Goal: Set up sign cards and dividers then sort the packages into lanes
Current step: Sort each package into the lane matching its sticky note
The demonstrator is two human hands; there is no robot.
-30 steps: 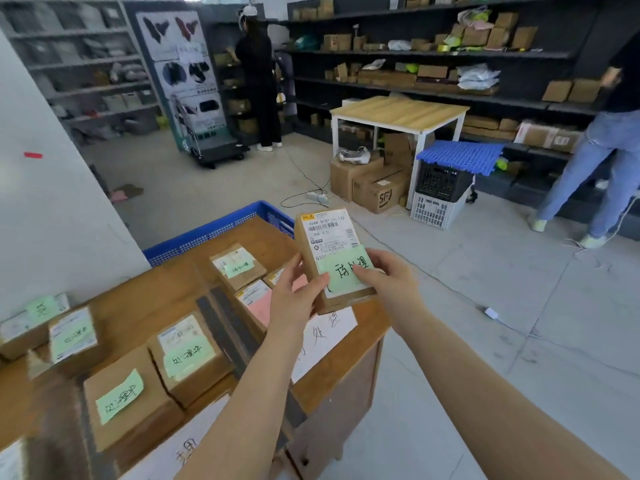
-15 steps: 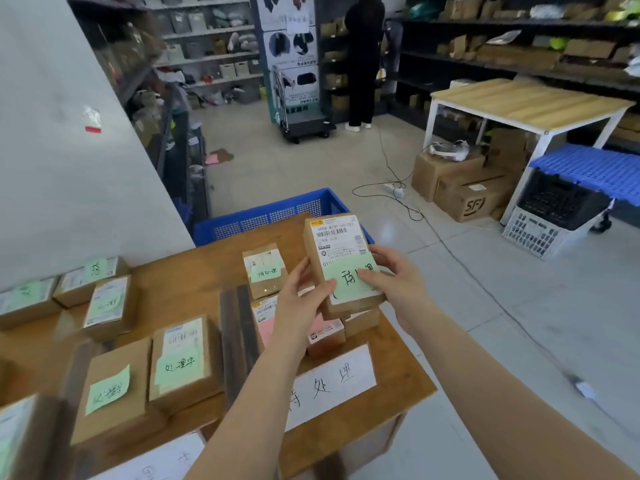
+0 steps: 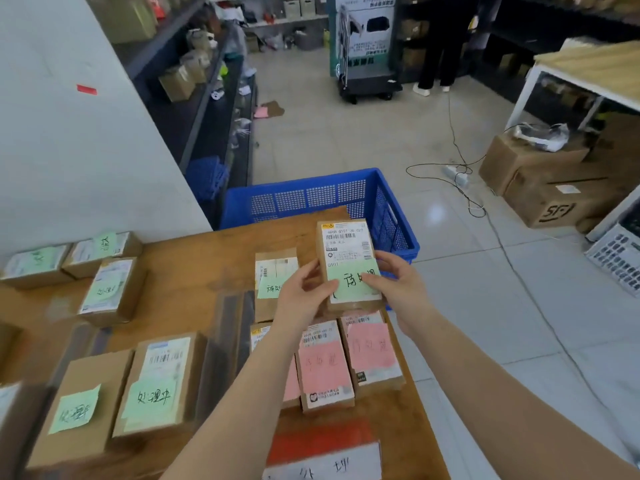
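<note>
Right now you've got both hands on one cardboard parcel [image 3: 348, 263], lifted clear of the wooden table [image 3: 194, 271] near its far right corner: your left hand [image 3: 304, 294] pinches the left edge with thumb on the face, your right hand [image 3: 398, 282] grips the right edge, fingers curled over the green sticky note [image 3: 353, 282] stuck below the shipping label. Parcel is tilted toward you, label up. Under it, by the right edge, lie two parcels with pink notes [image 3: 325, 368] [image 3: 372, 348] side by side, touching; a third pink one is mostly hidden by your left forearm. Just left of your left hand lies a green-noted parcel [image 3: 275, 278]. A dark divider strip [image 3: 230, 337] runs front to back left of those. Further left, two green-noted parcels [image 3: 157, 382] [image 3: 78, 407] near the front edge, three more [image 3: 110, 289] [image 3: 34, 265] [image 3: 104, 245] toward the far left corner. A white sign card [image 3: 325, 465] sits at the front edge, writing cut off. A blue plastic crate [image 3: 322, 195] stands beyond the far edge.
</note>
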